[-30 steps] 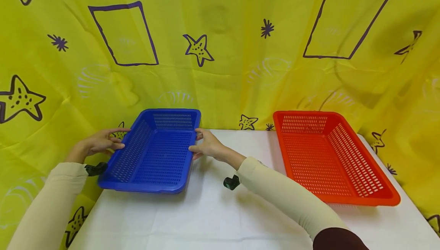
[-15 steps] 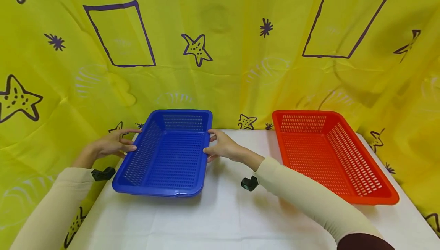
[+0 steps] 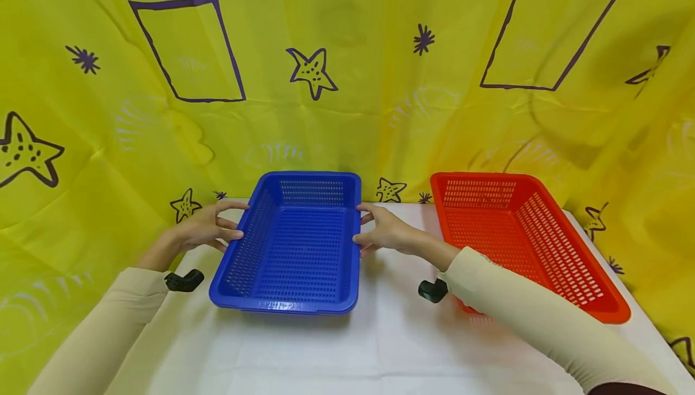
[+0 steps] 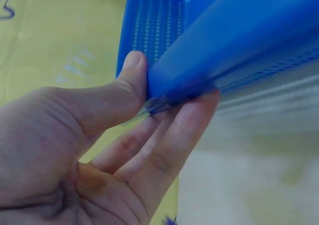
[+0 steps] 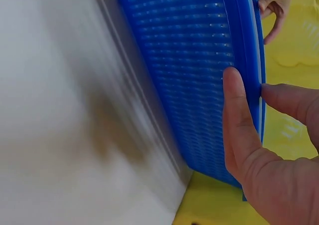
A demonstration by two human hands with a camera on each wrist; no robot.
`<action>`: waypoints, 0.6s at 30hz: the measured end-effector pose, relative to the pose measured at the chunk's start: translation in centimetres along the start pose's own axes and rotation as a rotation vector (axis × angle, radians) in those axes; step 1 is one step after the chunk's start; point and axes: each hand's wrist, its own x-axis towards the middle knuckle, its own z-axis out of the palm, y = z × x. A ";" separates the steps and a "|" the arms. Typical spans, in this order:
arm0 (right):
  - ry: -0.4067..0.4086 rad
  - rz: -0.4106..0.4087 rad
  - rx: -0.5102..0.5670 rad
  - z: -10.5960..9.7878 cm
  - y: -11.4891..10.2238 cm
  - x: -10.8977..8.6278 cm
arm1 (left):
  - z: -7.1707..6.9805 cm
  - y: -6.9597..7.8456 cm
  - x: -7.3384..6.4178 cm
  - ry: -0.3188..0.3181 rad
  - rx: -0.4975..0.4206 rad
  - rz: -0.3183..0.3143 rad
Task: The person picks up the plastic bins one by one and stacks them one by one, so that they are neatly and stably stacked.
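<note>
A blue rectangular plastic basket (image 3: pixel 306 256) with slotted walls is between my two hands, near the middle of the white table. My left hand (image 3: pixel 209 226) pinches its left rim; in the left wrist view the thumb (image 4: pixel 132 78) lies on the inner side and the fingers reach under the edge. On the opposite rim, my right hand (image 3: pixel 388 230) pinches with the thumb over the lip and fingers (image 5: pixel 237 105) against the outer slotted wall. Only the basket's own slotted floor shows inside it.
A red slotted basket (image 3: pixel 488 232) stands to the right, partly covered by my right sleeve (image 3: pixel 532 304). Behind the white table (image 3: pixel 293 353) hangs a yellow curtain (image 3: pixel 347 129) printed with stars and frames. Dark wrist cameras sit on both sleeves.
Both hands have carried the blue basket to the right, from the table's left side toward the middle, keeping the same grip. The red basket has stayed in place.
</note>
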 end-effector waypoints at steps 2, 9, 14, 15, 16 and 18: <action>-0.004 -0.002 0.007 -0.8 0.4 -0.5 | 0.8 0.3 0.4 0.004 -0.012 0.002; 0.003 0.007 0.040 -3.4 1.7 -2.1 | 3.6 1.0 1.5 0.043 -0.039 -0.010; 0.008 0.012 0.038 -4.8 2.4 -3.3 | 5.3 1.3 2.4 0.057 -0.053 0.000; 0.008 0.011 0.035 -5.1 2.5 -3.6 | 5.7 1.3 2.5 0.058 -0.058 0.002; 0.009 0.013 0.030 -5.3 2.6 -3.8 | 6.0 1.4 2.7 0.061 -0.062 0.005; 0.006 0.009 0.016 -5.8 2.8 -4.3 | 6.7 1.6 3.1 0.067 -0.072 0.008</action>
